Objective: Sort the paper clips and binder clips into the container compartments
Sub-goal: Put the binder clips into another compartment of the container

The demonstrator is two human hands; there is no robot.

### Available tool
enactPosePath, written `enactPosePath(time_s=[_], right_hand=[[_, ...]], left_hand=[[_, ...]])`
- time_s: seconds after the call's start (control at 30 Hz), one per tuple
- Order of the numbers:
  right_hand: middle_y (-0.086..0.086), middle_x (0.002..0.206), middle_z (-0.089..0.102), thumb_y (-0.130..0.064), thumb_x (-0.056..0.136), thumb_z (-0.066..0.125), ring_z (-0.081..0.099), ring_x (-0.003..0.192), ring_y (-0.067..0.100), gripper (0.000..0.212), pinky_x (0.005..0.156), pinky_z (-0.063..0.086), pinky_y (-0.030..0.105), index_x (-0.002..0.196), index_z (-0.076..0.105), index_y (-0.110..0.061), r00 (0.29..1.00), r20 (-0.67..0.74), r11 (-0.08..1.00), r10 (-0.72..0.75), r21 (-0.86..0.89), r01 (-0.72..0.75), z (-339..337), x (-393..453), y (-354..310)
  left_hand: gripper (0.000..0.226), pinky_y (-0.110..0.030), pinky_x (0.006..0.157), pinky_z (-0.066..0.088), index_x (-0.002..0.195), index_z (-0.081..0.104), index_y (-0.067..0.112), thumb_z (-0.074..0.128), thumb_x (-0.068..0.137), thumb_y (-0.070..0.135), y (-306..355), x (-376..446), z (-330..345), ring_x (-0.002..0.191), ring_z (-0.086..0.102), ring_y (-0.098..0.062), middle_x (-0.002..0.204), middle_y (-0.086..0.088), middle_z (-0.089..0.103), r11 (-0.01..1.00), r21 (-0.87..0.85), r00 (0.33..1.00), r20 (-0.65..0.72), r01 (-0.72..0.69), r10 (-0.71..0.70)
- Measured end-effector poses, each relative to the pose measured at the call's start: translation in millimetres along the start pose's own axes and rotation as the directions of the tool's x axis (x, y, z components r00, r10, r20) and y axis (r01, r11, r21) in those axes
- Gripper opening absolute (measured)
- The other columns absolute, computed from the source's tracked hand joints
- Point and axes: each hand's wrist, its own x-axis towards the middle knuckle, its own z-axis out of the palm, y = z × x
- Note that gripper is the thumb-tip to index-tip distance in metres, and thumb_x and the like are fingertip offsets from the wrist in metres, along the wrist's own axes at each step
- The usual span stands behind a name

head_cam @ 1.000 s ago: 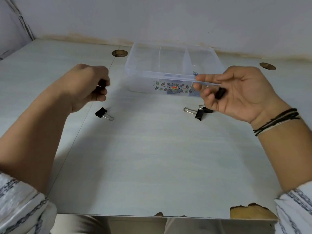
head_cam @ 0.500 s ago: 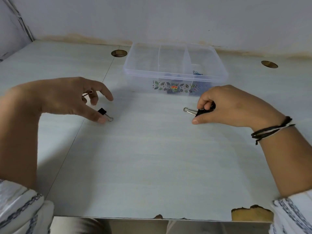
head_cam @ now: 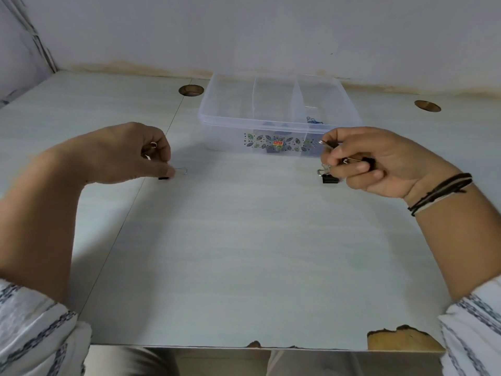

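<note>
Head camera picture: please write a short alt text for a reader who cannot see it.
Two bare hands pick up black binder clips from a pale table: the left hand pinches one, the right hand grips others. Behind them stands a clear, divided container.

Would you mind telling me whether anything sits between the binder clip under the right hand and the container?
Nothing visible does. The binder clip lies on bare table just below the right hand, and only open tabletop separates it from the container's near wall.
</note>
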Motion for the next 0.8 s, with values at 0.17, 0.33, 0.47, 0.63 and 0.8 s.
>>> enactPosePath(time_s=[0.17, 0.33, 0.47, 0.63, 0.8], right_hand=[[0.003, 0.076, 0.045, -0.022, 0.068, 0.043, 0.036, 0.057, 0.009, 0.028, 0.031, 0.030, 0.013, 0.089, 0.057, -0.009, 1.000, 0.011, 0.966, 0.005, 0.257, -0.008, -16.5, 0.1, -2.4], [-0.002, 0.066, 0.037, -0.030, 0.085, 0.065, 0.036, 0.046, 0.006, 0.032, 0.031, 0.025, 0.013, 0.064, 0.043, -0.019, 0.978, -0.208, 0.999, 0.012, 0.053, -0.001, -24.1, 1.7, -3.6], [0.001, 0.056, 0.033, -0.036, 0.083, 0.081, 0.027, 0.045, 0.017, 0.044, 0.044, 0.022, 0.020, 0.065, 0.050, -0.011, 0.859, -0.441, 0.757, -0.260, -0.645, -0.102, -32.4, 2.8, 4.6], [0.002, 0.065, 0.059, -0.034, 0.083, 0.080, 0.051, 0.056, 0.015, 0.022, 0.057, 0.037, 0.028, 0.104, 0.073, -0.032, 0.920, -0.248, 0.343, -0.305, -0.929, -0.137, -37.5, -5.1, 2.4], [-0.001, 0.073, 0.062, -0.035, 0.089, 0.074, 0.056, 0.064, 0.012, 0.029, 0.058, 0.038, 0.028, 0.117, 0.069, -0.036, 0.950, -0.172, 0.236, -0.261, -0.965, -0.110, -35.5, -2.3, 5.7]], left_hand=[[0.028, -0.022, 0.041, 0.024, 0.101, 0.074, 0.004, 0.047, 0.104, 0.008, 17.0, 4.4, 9.3, 0.047, 0.031, -0.012, 0.073, -0.009, 0.052, 0.783, -0.622, 0.999, 0.028, -0.008, 0.032], [0.044, -0.024, 0.044, 0.011, 0.069, 0.055, 0.014, 0.052, 0.102, 0.043, 50.2, 6.3, 33.4, 0.048, 0.019, -0.010, 0.064, 0.002, 0.033, 0.419, -0.898, 0.991, 0.129, 0.135, -0.042], [0.045, -0.021, 0.046, 0.009, 0.061, 0.045, 0.021, 0.069, 0.090, 0.046, 83.8, 2.4, 65.2, 0.048, 0.019, -0.011, 0.062, 0.002, 0.039, 0.430, -0.885, 0.978, 0.208, 0.177, 0.025], [0.051, -0.026, 0.049, 0.016, 0.057, 0.035, 0.022, 0.069, 0.094, 0.030, 126.9, 4.4, 89.0, 0.048, 0.022, -0.018, 0.061, -0.004, 0.034, 0.607, -0.793, 0.995, 0.013, -0.049, 0.097], [0.040, -0.026, 0.058, 0.044, 0.075, 0.054, 0.019, 0.073, 0.084, 0.054, 164.3, 19.9, 110.5, 0.059, 0.052, -0.011, 0.064, 0.010, 0.053, 0.937, -0.239, 0.953, -0.226, -0.257, 0.203]])
